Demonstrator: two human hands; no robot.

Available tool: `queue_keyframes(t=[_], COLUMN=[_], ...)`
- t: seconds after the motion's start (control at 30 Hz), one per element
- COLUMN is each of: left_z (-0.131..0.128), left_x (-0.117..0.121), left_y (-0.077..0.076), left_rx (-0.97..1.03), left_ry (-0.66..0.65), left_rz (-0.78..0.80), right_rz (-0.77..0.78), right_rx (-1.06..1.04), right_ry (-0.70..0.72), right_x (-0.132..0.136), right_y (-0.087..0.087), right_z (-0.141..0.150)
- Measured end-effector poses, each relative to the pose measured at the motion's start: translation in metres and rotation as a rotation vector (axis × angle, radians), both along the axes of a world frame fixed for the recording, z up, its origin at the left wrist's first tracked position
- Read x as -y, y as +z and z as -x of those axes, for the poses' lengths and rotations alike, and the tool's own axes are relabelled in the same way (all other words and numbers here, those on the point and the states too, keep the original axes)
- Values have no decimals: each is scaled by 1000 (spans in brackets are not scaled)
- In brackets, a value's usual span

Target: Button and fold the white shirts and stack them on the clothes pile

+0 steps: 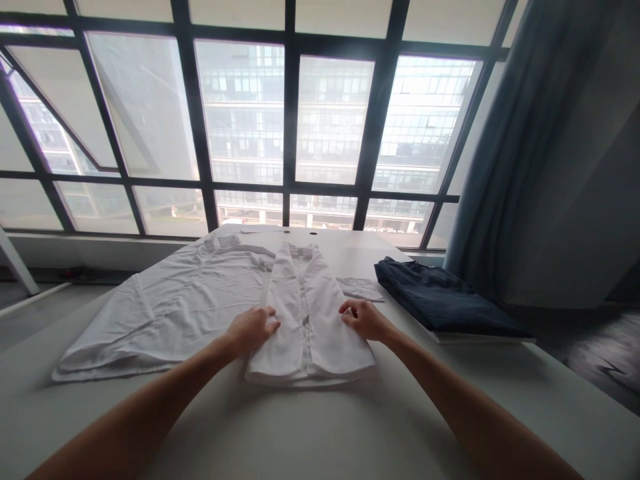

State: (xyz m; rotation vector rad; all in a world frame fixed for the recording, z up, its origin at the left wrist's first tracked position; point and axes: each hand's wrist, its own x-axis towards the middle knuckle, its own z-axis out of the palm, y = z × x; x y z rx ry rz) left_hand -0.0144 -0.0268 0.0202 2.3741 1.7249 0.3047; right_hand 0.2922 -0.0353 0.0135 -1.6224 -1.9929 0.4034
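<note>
A white shirt, its sides folded in to a narrow shape, lies flat on the white table in front of me. At its left edge, my left hand has its fingertips and thumb closed on the cloth. My right hand pinches the opposite edge with curled fingers. A front opening runs down the middle between them, with the collar at the far end. Part of a white sleeve shows beyond my right hand.
Left of the folded shirt, another white garment is spread out, slightly wrinkled. A stack of dark navy clothing sits on the table's right side. Behind are a large dark-framed window and a grey-blue curtain at right.
</note>
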Motion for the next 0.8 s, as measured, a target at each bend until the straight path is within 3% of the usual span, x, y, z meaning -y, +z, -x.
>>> queue_keyframes(t=[0.07,0.13,0.2,0.27,0.37,0.43,0.53,0.6,0.67,0.73,0.8], left_z=[2,7,11,15,20,21,18,14,11,11,13], left_x=[3,3,-1,-8,-22,-29,-33,-30,-24,-16,-6], left_y=[9,16,19,15,-1,-11,-17,-15,-8,1,10], left_rx=[73,173,270,291,164,104,108,135,172,215,230], left_ry=[-111,-281,-358,-265,-21,52,38,8,-28,-75,-159], left_rz=[122,330,409,249,-74,-120,-38,-16,11,153,414], right_rz=[161,496,723,656,328,161,56,43,31,77,309], right_rx=[-42,-86,-147,-171,-65,-10,-40,-62,-68,-79,-72], right_ry=[152,379,486,352,18,-78,-82,-59,-14,67,181], right_x=[8,15,17,13,1,-8,-16,-16,-12,-4,6], right_y=[18,33,39,33,9,-8,-22,-20,-9,8,25], right_z=[-10,-22,-32,-37,-34,-27,-15,-10,-12,-19,-29])
